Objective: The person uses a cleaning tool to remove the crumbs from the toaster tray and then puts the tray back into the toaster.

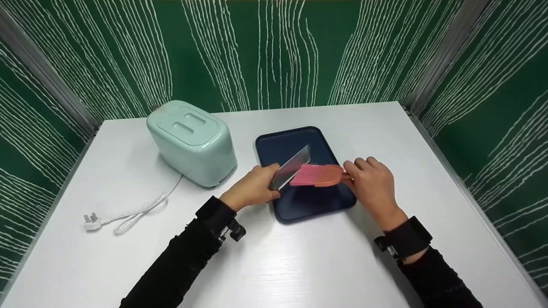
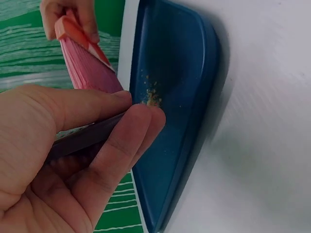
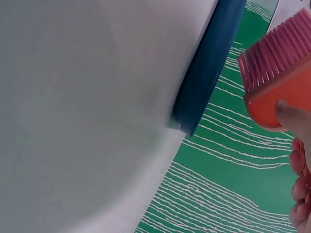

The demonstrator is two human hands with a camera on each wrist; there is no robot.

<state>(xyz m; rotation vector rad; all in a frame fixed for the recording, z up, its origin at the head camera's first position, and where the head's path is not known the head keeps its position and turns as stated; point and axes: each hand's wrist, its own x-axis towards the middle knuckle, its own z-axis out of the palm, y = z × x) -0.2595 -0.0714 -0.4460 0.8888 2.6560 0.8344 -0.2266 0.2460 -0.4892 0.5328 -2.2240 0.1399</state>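
Observation:
In the head view my left hand (image 1: 256, 186) pinches a flat, silvery metal scraper (image 1: 292, 167) by its near edge, tilted over the dark blue tray (image 1: 299, 210). My right hand (image 1: 371, 184) grips the handle of an orange hand brush (image 1: 329, 175). The brush's pink bristles (image 1: 305, 174) point left, at the scraper's face; whether they touch it I cannot tell. Brownish crumbs (image 2: 153, 97) lie on the tray in the left wrist view, beyond the left fingertips. The right wrist view shows the thumb (image 3: 294, 116) pressed against the brush's orange body.
A mint-green toaster (image 1: 192, 145) with a lid-like top stands left of the tray. Its white cord (image 1: 147, 208) and plug (image 1: 92, 221) lie on the white table (image 1: 274, 265). Green panels (image 1: 287, 55) with white wavy lines surround the table at the back and sides.

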